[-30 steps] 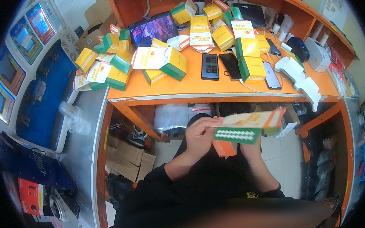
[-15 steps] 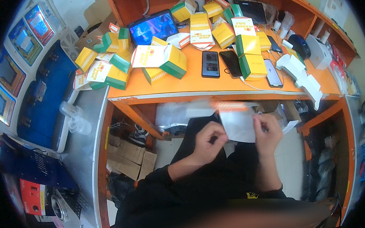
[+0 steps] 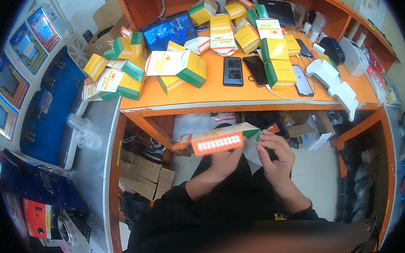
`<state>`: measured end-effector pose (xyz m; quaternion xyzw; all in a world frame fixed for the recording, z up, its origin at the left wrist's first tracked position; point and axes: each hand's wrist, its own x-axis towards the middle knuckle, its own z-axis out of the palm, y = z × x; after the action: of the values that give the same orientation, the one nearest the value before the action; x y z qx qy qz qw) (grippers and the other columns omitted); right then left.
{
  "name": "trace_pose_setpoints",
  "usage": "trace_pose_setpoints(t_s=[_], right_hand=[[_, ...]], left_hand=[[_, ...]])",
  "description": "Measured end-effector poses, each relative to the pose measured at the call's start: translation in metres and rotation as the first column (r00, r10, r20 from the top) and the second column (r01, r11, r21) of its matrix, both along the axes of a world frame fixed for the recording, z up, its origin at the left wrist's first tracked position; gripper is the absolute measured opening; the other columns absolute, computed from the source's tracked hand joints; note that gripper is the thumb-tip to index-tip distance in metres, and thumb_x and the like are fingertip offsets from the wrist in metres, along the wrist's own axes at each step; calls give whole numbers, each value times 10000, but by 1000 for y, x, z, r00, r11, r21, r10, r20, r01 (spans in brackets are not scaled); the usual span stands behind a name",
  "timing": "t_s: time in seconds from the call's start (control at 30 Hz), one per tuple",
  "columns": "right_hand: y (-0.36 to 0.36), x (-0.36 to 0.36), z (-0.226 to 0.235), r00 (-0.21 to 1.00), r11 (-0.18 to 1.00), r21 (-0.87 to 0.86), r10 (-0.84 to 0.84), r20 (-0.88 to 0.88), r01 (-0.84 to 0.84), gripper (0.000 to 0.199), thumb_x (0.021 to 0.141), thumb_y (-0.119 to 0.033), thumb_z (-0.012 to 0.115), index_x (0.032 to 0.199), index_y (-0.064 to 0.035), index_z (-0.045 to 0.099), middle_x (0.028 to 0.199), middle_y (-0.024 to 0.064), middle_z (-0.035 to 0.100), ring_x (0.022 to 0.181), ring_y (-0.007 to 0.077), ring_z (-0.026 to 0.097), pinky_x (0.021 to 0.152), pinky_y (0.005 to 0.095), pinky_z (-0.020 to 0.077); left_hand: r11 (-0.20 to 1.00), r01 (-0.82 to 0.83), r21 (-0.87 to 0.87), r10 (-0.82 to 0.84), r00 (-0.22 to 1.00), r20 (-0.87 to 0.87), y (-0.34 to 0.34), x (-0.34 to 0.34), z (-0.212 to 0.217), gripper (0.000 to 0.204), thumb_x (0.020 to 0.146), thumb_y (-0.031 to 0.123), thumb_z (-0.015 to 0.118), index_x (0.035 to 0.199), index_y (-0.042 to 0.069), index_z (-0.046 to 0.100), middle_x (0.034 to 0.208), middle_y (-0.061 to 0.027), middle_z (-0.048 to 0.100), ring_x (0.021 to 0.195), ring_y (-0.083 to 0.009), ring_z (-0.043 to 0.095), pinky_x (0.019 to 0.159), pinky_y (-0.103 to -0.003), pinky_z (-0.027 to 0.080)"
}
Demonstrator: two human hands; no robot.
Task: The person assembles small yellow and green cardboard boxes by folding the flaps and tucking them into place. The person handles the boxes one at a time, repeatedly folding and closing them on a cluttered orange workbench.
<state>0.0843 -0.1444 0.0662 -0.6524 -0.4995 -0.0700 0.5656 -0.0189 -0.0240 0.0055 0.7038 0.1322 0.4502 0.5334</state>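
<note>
Above my lap, in front of the table edge, I hold a folding carton (image 3: 218, 144) tilted on its side. An orange face with rows of white dots points toward me, and a green flap shows at its right end. My left hand (image 3: 224, 165) is closed on the carton from below, its fingertips partly hidden behind the orange face. At the other end my right hand (image 3: 277, 160) pinches the green flap between thumb and fingers. A white inner panel shows between the hands.
Several yellow and green cartons (image 3: 191, 68) lie across the orange table (image 3: 164, 101), around a lit tablet (image 3: 170, 31). Phones (image 3: 233, 71) and an unfolded white box (image 3: 335, 85) lie to the right. Below stand open cardboard boxes (image 3: 299, 128); plastic cups (image 3: 88, 138) are on the left counter.
The carton has turned from its white inside to its orange dotted side and shifted left. My left hand now grips it from underneath, and my right hand has moved slightly left to its green flap.
</note>
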Motion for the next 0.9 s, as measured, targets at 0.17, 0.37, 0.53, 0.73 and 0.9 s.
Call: trace_pose_setpoints(t_s=[0.17,0.37,0.53,0.73,0.9], right_hand=[[4,-1,-2,997,998,51,-18,-72,22,128,772,39,726,883,4,674,1026,154,670,1061,317,645,933,390,493],[6,-5,-5,999,993,107,42,-10,-41,119,783,26,724,891,0,679,1039,156,667,1082,335,629,953,409,474],[6,-5,-4,984,998,16,62,167,-65,146,891,-122,643,963,-9,703,1049,148,669,1075,358,618,928,426,466],[3,-9,13,988,980,-185,-39,152,67,314,827,-192,699,1102,-44,669,1105,145,650,1091,330,593,930,404,421],[18,-19,9,985,965,-263,71,160,-27,356,746,-49,742,1097,-66,682,1068,124,674,1005,281,639,892,359,473]], left_hand=[[880,18,474,39,993,-110,-4,-8,0,330,939,211,650,1195,16,578,1157,-80,601,1059,-168,574,905,-327,466],[990,140,7,-139,986,-96,-3,-20,7,353,944,231,643,1219,22,567,1194,-88,586,1093,-174,563,921,-336,461],[912,255,-321,-259,965,32,-5,-14,9,373,949,247,636,1239,26,558,1225,-95,573,1121,-179,554,935,-343,456],[903,362,-232,-414,878,-242,0,-1,17,412,954,223,613,1304,38,500,1304,-131,535,1214,-261,528,1005,-370,430],[861,504,-71,-486,772,-410,-10,2,24,345,862,217,670,1140,31,586,1123,-158,633,1104,-333,605,929,-392,479]])
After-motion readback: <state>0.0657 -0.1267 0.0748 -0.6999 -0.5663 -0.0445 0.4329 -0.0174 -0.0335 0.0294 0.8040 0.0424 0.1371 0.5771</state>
